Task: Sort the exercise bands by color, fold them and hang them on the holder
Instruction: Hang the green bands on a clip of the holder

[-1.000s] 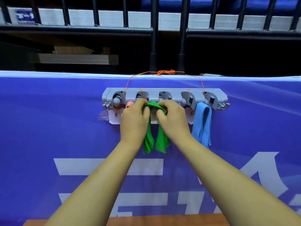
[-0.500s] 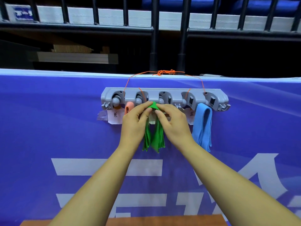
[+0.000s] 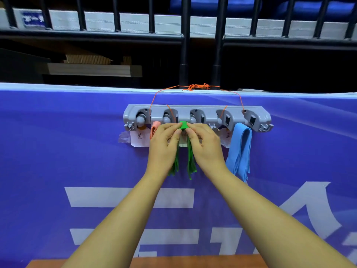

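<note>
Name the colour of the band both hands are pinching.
The band is green, clearest in the head view.

Observed: left hand [image 3: 164, 147], back to camera, fingers curled, fingertips pinching the green band [image 3: 183, 125] at the hand's 1 o'clock. The right hand [image 3: 205, 147], back to camera, pinches the same band at its 11 o'clock. The hands sit side by side with a narrow gap between. The left forearm [image 3: 116, 219] enters from 7 o'clock and the right forearm [image 3: 270, 219] from 5 o'clock. Both are bare and extended.
</note>
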Demonstrator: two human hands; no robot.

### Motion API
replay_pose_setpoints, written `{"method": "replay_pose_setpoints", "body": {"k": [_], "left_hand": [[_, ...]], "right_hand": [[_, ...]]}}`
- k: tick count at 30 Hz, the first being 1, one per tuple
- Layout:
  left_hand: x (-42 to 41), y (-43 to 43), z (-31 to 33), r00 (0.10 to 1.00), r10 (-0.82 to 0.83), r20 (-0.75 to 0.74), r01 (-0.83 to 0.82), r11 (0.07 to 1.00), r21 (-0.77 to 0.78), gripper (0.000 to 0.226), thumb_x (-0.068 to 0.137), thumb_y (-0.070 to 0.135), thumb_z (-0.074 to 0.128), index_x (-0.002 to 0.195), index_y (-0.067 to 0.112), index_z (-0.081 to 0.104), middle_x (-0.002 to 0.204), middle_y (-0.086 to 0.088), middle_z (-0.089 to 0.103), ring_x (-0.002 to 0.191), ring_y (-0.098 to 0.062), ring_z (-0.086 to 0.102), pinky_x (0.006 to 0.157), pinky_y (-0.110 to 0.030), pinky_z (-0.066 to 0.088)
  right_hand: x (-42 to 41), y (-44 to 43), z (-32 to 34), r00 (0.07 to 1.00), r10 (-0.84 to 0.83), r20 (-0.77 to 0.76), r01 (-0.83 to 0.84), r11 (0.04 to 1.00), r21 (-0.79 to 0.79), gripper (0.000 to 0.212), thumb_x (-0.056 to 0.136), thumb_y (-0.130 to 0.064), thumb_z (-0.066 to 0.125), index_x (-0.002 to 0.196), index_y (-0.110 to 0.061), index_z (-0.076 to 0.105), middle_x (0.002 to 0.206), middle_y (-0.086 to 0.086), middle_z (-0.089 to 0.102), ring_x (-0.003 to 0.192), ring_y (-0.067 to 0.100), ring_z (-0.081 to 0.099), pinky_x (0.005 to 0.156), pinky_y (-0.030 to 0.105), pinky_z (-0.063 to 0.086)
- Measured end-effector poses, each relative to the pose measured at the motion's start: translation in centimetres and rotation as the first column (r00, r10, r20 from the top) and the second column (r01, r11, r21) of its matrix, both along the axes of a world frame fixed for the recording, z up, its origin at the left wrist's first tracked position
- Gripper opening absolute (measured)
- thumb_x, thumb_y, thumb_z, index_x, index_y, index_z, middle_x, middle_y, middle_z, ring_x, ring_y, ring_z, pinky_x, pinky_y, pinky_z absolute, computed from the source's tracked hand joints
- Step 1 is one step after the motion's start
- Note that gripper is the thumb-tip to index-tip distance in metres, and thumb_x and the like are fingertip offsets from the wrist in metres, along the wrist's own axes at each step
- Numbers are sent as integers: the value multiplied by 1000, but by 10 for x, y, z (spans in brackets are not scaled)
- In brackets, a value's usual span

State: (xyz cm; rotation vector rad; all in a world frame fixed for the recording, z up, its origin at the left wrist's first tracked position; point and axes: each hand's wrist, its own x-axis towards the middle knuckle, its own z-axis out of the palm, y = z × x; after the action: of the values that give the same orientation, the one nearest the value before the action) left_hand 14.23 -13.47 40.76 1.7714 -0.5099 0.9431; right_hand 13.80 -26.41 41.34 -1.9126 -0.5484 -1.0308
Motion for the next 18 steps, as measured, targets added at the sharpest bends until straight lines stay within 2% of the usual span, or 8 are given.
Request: {"method": "replay_pose_setpoints", "body": {"k": [4, 7, 9, 11, 14, 16, 18], "left_hand": [[-2, -2, 1, 999, 4, -33, -4, 1000, -16, 28, 97, 17, 53, 121, 21, 68, 114, 7, 65, 111, -8, 58, 98, -35, 48], [-17, -3, -4, 995, -33, -91, 28, 998, -61, 27, 97, 17, 54, 121, 21, 66, 116, 9, 66, 107, -2, 61, 95, -27, 51], [-31, -2, -16, 991, -32, -130, 22, 997, -78, 24, 94, 13, 56, 116, 17, 64, 114, 6, 67, 101, -3, 63, 89, -18, 51], [-47, 2, -35, 985, 21, -170, -30, 998, -47, 22, 92, 10, 56, 111, 17, 62, 109, 4, 67, 96, -7, 63, 82, -10, 48], [-69, 11, -72, 976, 67, -207, -51, 995, 84, 17, 93, 14, 57, 109, 16, 60, 105, 6, 62, 94, -6, 60, 77, -6, 43], [-77, 17, -102, 959, 69, -274, -33, 990, 134, 13, 93, 16, 57, 106, 15, 59, 104, 4, 62, 93, -9, 60, 76, -8, 43], [-81, 23, -136, 912, 88, -401, -19, 985, 172, 11, 94, 19, 56, 103, 16, 59, 103, 1, 63, 94, -12, 60, 81, -21, 47]], "right_hand": [[-7, 3, 3, 998, 13, -64, -10, 999, 47, 25, 97, -19, 55, 118, -18, 70, 106, -6, 66, 103, 6, 58, 91, 30, 50], [-15, 1, -2, 988, 2, -153, 6, 999, 54, 28, 96, -26, 56, 120, -18, 68, 111, -6, 66, 105, 7, 60, 94, 33, 50], [-25, -5, -14, 974, -16, -225, 28, 998, 50, 33, 95, -31, 56, 124, -16, 64, 119, -2, 66, 111, 12, 60, 98, 38, 49], [-40, -14, -32, 958, -25, -284, 35, 999, 31, 37, 95, -33, 55, 127, -15, 61, 123, -1, 64, 115, 14, 59, 102, 40, 47], [-64, -28, -68, 925, -74, -373, 48, 996, -79, 45, 96, -38, 54, 135, -16, 54, 134, -1, 58, 122, 14, 54, 106, 37, 43], [-76, -38, -97, 891, -132, -435, 55, 981, -185, 49, 96, -40, 53, 138, -15, 51, 138, 0, 53, 127, 14, 49, 108, 32, 39], [-88, -46, -132, 832, -187, -522, 43, 961, -275, 52, 97, -42, 52, 140, -14, 48, 142, 1, 49, 132, 15, 45, 109, 30, 36]]}}
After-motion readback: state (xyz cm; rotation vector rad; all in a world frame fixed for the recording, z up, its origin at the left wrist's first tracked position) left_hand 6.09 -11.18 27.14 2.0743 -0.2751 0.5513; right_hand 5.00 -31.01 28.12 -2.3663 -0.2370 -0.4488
